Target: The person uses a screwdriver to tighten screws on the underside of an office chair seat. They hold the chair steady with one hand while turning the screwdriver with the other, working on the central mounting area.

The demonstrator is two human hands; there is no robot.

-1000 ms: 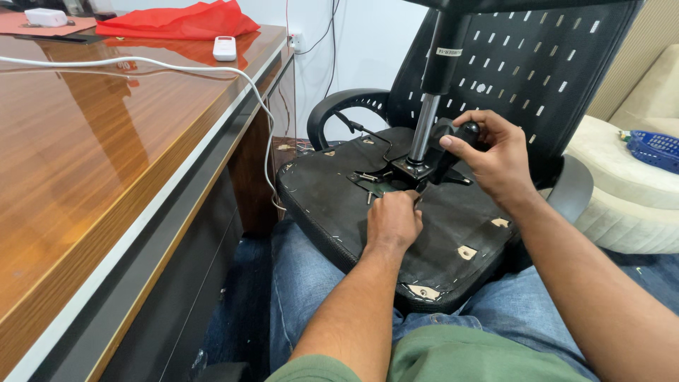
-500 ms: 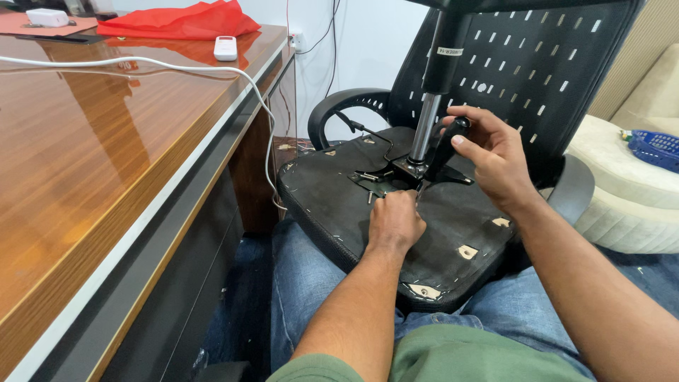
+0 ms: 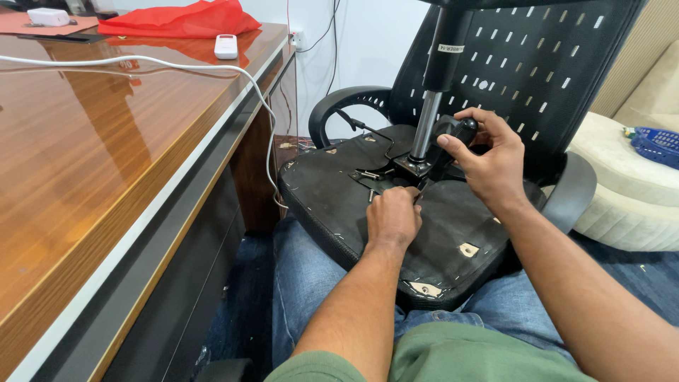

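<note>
Presently on view, itemised:

Containers: one blue basket on a cream sofa at the right edge; its contents cannot be made out.

Work piece: one black office chair, upturned, its seat underside lying across the person's lap, which is clad in blue jeans. One chrome gas cylinder rises from the mechanism plate at the seat's centre. One perforated black backrest stands behind; two armrests, one at the far side, one at the right.

Hands: two. Left hand is closed in a fist, knuckles on the seat underside just before the plate; what it grips is hidden. Right hand is clamped around a black knob beside the cylinder.

Loose hardware: several small bolts lying on the seat near the plate; exact count unclear.

Surface and room: one glossy wooden table at left, carrying one red cloth bag, one small white remote and one white cable that trails over the edge. White wall behind.
</note>
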